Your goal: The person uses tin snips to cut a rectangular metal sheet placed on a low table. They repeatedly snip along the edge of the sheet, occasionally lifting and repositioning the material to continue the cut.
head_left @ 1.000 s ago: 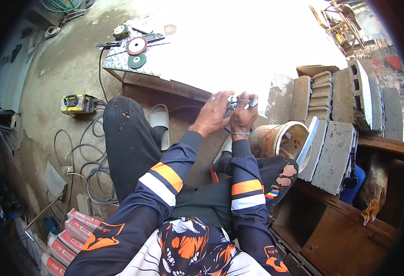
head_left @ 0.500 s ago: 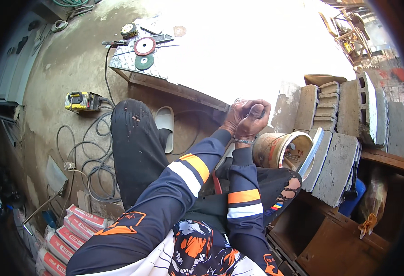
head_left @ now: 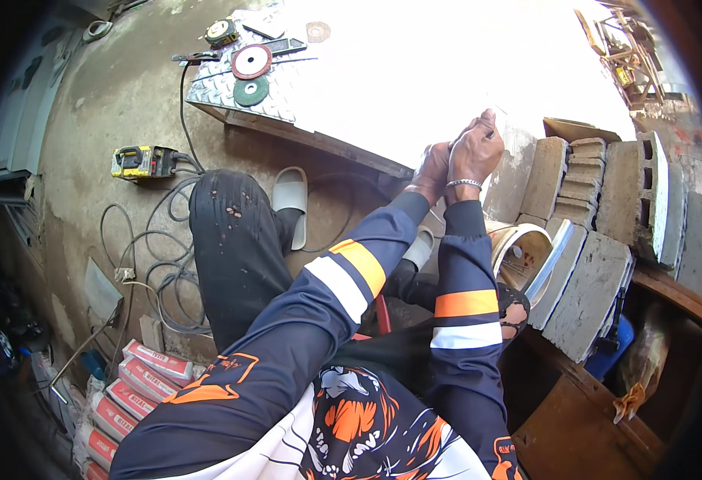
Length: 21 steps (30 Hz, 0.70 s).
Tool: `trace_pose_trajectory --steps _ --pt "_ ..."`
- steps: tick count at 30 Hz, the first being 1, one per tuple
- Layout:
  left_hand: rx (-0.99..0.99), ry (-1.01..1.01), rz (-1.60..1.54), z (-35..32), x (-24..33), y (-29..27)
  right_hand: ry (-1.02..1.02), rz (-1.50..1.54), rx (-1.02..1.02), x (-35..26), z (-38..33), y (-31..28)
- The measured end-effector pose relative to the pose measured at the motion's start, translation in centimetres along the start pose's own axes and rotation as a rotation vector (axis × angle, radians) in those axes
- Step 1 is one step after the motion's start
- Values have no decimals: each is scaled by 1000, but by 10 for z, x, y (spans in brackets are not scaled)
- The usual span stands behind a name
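My right hand (head_left: 477, 152), with a chain bracelet at its wrist, is closed in a fist-like grip, thumb on top. Pressed close to it on the left is my left hand (head_left: 432, 170), its fingers curled and partly hidden. Whatever they hold is too small and washed out by glare to name. Both hands are over the right part of a brightly sunlit worktable (head_left: 335, 142). Below my right hand stands a dirty bucket (head_left: 519, 250), partly behind my right sleeve, with small items inside.
On the table's left end lie a red-rimmed disc (head_left: 252, 62), a green disc (head_left: 251, 91) and a tape measure (head_left: 221, 33). A yellow-black machine (head_left: 143, 162) with coiled cables (head_left: 177, 276) sits on the floor. Concrete blocks (head_left: 587, 296) stand right; red-white bags (head_left: 147, 378) are stacked lower left.
Both hands have moved up and right, farther over the table, and remain together. My right forearm now covers more of the bucket. The view has shifted slightly.
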<state>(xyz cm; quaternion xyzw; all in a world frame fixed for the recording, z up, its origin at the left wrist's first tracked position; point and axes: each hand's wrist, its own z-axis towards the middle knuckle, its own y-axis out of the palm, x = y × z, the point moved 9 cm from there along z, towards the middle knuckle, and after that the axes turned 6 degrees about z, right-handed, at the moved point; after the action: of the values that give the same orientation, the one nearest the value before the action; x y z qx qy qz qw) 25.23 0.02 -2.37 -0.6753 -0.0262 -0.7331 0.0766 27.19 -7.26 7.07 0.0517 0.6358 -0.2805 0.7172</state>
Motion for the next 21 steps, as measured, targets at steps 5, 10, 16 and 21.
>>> trace_pose_trajectory --steps 5,10,16,21 --pt "-60 35 145 5 -4 12 93 30 -59 18 15 2" --pt "-58 15 46 -7 -12 3 55 36 -61 0 -15 0" --pt "47 266 554 -60 38 -36 -98 195 -139 -4 -54 -18" --pt "-183 -810 -410 -119 -20 -42 -62 27 -393 8 -71 -25"
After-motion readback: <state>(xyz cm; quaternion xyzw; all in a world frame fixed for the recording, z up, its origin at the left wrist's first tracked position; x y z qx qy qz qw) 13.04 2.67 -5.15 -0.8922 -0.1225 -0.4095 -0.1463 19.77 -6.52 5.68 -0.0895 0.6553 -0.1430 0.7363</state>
